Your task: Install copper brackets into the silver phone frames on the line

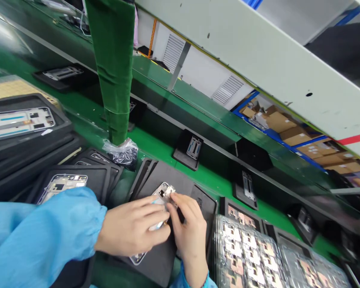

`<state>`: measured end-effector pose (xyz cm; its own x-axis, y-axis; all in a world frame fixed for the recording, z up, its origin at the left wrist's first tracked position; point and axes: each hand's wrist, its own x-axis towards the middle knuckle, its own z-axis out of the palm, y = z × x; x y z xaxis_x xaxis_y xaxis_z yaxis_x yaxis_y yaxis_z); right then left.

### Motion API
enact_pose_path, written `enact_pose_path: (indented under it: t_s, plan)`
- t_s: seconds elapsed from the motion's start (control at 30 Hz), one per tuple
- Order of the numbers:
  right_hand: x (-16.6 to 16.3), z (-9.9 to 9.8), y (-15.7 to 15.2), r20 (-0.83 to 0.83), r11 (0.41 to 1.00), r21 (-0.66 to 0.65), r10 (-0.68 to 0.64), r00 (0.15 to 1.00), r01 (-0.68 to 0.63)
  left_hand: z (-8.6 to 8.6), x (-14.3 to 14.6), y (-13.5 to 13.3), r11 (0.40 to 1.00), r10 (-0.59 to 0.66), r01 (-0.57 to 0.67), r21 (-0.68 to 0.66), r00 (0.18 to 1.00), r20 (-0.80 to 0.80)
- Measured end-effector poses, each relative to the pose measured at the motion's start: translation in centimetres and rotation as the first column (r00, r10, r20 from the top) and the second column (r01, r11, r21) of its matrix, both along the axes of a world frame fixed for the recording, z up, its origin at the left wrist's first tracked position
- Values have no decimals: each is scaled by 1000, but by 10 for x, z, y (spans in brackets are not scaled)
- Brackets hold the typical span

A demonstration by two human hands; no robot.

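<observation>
- Nearest in was the left hand, blue sleeve and all, palm down across the phone frame with its fingers half curled; couldn't tell if it actually had hold of anything.
- Right hand came in from the other side, thumb and index finger almost together at the frame's upper end. Too small to tell if they were pinching something.
- The frame itself lay at a slant on a dark tray, mostly hidden under the left hand.
- Right of that: stacked clear trays full of little metal parts.
- Over on the left, another frame sat in a black tray.
- A bit further, a plastic bag was at the foot of a green post.
- Beyond, more black trays sat along a green belt.
- Way back: cardboard boxes on blue shelving.
</observation>
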<state>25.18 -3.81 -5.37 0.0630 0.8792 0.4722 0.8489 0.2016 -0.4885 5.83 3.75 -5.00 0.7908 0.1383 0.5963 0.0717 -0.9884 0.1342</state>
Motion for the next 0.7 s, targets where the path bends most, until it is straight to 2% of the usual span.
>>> enact_pose_path:
  t_s: [0.07,0.13,0.43,0.7]
  plan:
    - [-4,-2,6,77,999,-27,25,997,-23,1,-3,-7,996,35,-36,76,999,21]
    - [-6,-4,8,131,999,-39,22,991,-17,-1,-3,-11,995,49,-51,91,999,24]
    - [-9,-1,9,219,997,-67,40,975,-26,-6,-2,-14,999,47,-47,11,997,-56]
    - [-13,0,9,311,995,-90,64,948,-37,-8,-2,-16,998,55,-55,-5,998,-32]
